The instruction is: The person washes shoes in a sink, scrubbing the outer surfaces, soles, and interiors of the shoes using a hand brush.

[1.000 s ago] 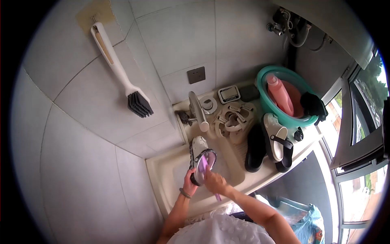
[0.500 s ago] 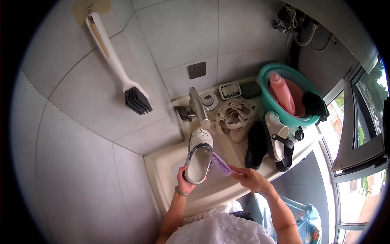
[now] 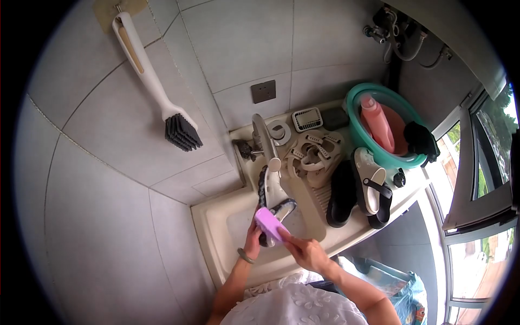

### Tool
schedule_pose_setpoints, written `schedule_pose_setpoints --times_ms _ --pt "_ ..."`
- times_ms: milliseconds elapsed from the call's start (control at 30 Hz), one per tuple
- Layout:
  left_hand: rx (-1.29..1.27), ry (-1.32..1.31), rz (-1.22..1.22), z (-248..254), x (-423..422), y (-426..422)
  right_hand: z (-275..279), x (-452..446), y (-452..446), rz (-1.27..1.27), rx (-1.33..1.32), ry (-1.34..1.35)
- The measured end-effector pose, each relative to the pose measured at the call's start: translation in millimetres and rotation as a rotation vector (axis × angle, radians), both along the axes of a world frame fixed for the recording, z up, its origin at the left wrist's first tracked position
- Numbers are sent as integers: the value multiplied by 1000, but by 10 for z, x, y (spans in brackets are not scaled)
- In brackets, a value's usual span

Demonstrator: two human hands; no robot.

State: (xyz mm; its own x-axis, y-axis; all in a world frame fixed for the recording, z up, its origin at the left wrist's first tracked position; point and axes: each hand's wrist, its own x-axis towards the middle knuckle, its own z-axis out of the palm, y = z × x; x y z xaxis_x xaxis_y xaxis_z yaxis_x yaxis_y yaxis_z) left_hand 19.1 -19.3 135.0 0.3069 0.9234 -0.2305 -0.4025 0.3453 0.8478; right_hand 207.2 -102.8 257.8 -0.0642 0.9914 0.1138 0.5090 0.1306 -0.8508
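We hold a white clog with a dark trim [image 3: 274,190] over the basin of the cream sink [image 3: 208,230], its toe pointing up toward the faucet [image 3: 264,142] and its body tipped onto one side. Our left hand [image 3: 252,241] is closed around the heel end, a band at its wrist, while our right hand [image 3: 307,253] grips a purple brush [image 3: 267,222] by its near end. The two hands are close together but apart, and the brush lies across the heel part of the clog; its bristles are turned away from us, so we cannot tell quite where they meet the shoe. On the ledge to the right sit pale strappy sandals [image 3: 317,154], a black shoe [image 3: 341,195] and, beside it, another white clog [image 3: 367,187] with a dark strap. Behind these, a green tub [image 3: 391,158] holds a pink bottle [image 3: 377,124], and a black cloth [image 3: 420,141] drapes over its rim. A long-handled brush [image 3: 146,70] hangs on the tiled wall at our left.
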Motion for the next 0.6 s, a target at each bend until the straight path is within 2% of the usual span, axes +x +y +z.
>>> schedule_pose_setpoints --times_ms 33,133,167,233,367,433,500,600 --pt "91 155 -30 117 25 -32 -93 -58 66 -29 -9 -37" --pt "79 56 -43 173 85 -43 -345 -79 339 -153 -45 -170" --pt "111 114 -74 160 100 -50 -389 -74 399 -187 -61 -169" --pt "65 65 -24 218 171 -49 -431 -73 522 -254 -91 -165" --pt "69 82 -3 221 120 51 -442 -224 272 -223 -31 -38" --pt "62 72 -11 232 123 9 -419 -263 249 -181 93 41" --pt "54 54 -38 230 166 -69 -479 -156 370 -266 -113 -150" --pt "8 118 -76 107 225 -191 -601 86 720 -389 -128 -153"
